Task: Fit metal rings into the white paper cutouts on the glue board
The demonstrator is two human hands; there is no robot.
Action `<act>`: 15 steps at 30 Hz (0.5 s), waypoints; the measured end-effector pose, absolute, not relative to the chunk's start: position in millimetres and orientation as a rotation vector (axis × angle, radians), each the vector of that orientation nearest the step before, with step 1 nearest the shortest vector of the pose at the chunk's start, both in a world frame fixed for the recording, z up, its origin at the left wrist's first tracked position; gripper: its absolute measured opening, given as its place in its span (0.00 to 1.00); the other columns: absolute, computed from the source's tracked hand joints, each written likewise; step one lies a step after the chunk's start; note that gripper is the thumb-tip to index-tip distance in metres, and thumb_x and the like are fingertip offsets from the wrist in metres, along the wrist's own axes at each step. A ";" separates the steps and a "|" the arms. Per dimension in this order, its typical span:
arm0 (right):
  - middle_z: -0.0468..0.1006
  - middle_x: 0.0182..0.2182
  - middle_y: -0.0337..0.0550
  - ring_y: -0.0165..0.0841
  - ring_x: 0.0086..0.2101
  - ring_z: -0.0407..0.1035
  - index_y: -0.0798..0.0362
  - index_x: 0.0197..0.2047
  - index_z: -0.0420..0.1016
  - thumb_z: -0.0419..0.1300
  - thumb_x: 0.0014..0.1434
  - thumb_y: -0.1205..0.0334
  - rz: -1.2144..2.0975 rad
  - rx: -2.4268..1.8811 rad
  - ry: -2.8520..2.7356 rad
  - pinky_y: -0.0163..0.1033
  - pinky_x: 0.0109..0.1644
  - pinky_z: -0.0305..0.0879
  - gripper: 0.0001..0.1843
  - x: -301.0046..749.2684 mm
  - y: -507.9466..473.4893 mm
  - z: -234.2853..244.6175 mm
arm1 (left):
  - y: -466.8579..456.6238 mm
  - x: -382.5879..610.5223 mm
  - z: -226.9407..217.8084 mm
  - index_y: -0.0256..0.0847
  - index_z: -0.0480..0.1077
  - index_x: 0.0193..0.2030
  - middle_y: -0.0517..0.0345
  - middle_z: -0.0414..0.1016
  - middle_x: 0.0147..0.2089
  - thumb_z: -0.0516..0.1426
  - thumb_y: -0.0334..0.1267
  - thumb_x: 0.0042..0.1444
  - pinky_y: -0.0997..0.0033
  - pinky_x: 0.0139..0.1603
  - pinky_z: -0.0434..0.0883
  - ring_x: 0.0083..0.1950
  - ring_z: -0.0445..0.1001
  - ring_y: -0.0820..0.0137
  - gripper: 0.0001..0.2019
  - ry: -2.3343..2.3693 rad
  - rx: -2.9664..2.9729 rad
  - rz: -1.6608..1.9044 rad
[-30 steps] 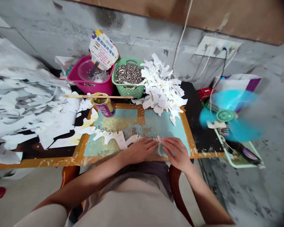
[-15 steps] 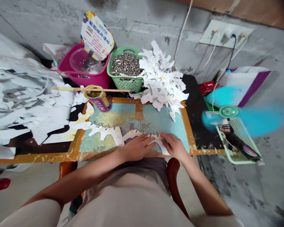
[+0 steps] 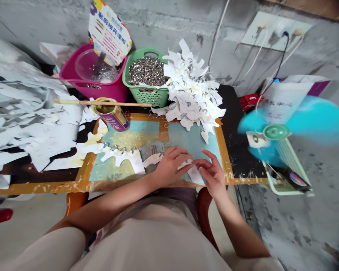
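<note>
both our hands sit near the front of the painted board [image 3: 87, 174] with its orange frame: the left hand [image 3: 169, 168] and the right hand [image 3: 211, 172] are just apart, fingers curled, and we cannot tell whether they grip the white paper cutout [image 3: 194, 174] lying under them on the board. to the left lies a cutout strung with metal rings [image 3: 121, 158]. behind stand a paste-smeared tin can [image 3: 111, 117], a green basket of metal rings [image 3: 147, 96] and a heap of paper cutouts [image 3: 193, 88].
</note>
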State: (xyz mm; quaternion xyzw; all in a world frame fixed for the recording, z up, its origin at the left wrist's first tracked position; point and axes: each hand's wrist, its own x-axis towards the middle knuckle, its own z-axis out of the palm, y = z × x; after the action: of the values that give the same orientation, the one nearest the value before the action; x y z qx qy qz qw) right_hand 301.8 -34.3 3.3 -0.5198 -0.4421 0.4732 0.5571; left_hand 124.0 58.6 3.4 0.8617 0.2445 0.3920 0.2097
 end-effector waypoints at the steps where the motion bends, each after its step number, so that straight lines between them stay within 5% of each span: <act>1: 0.80 0.44 0.44 0.37 0.45 0.73 0.43 0.64 0.60 0.61 0.61 0.58 1.174 -1.191 -0.971 0.47 0.55 0.66 0.29 298.6 -35.1 8.0 | 58.2 126.0 5.1 0.40 0.76 0.45 0.51 0.78 0.43 0.58 0.37 0.64 0.62 0.47 0.70 0.44 0.74 0.67 0.07 0.665 2.399 1.108; 9: 0.80 0.49 0.49 0.41 0.45 0.74 0.46 0.63 0.65 0.65 0.57 0.59 1.562 -0.955 -0.583 0.51 0.56 0.65 0.31 283.5 -51.8 25.6 | 33.3 106.1 7.4 0.42 0.76 0.43 0.59 0.78 0.36 0.61 0.29 0.59 0.64 0.43 0.65 0.38 0.72 0.70 0.07 0.726 2.536 1.490; 15: 0.77 0.56 0.48 0.45 0.57 0.68 0.44 0.66 0.62 0.65 0.57 0.58 1.730 -0.833 -0.494 0.56 0.64 0.57 0.35 259.7 -67.2 25.8 | 14.1 81.6 -12.5 0.37 0.74 0.46 0.56 0.79 0.34 0.60 0.27 0.58 0.64 0.42 0.63 0.40 0.74 0.68 0.09 0.846 2.732 1.517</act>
State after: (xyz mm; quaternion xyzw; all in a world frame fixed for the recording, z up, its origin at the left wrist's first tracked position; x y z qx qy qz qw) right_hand 259.7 -67.2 25.8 -0.3516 -0.2087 0.7300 0.5476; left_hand 81.6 14.1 -12.5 0.8429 0.2612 0.4679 -0.0479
